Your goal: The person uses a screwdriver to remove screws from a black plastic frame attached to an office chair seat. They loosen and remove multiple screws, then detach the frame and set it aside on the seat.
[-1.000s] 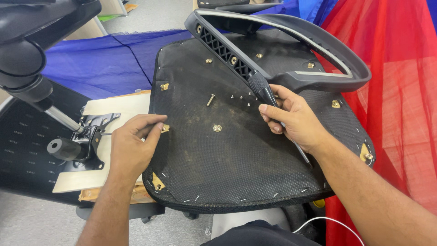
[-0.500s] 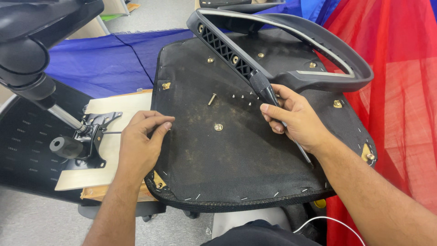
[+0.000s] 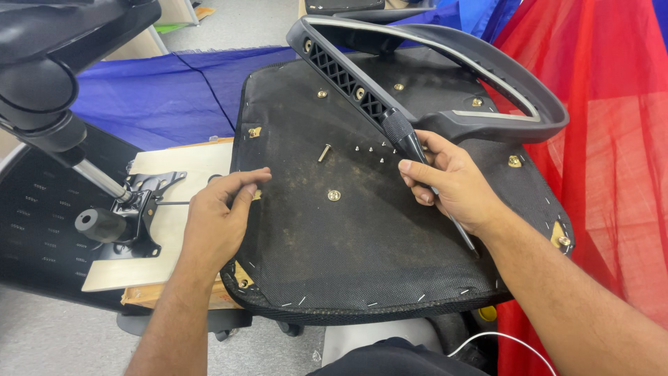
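My right hand [image 3: 445, 182] grips the screwdriver [image 3: 417, 163]; my left hand [image 3: 219, 219], fingers curled and holding nothing visible, steadies the upturned seat base [image 3: 362, 237].

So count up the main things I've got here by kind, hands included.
Hands: 2, left hand and right hand
Screwdriver: 1
Upturned chair seat: 1
Armrest: 1
Loose bolt: 1
Total: 6

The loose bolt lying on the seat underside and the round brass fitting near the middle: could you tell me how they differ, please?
The loose bolt lies on its side, long and slim; the brass fitting sits flat and round, set into the fabric. The bolt lies farther from the person, the fitting nearer. Both are brass-coloured and lie between the hands, untouched.
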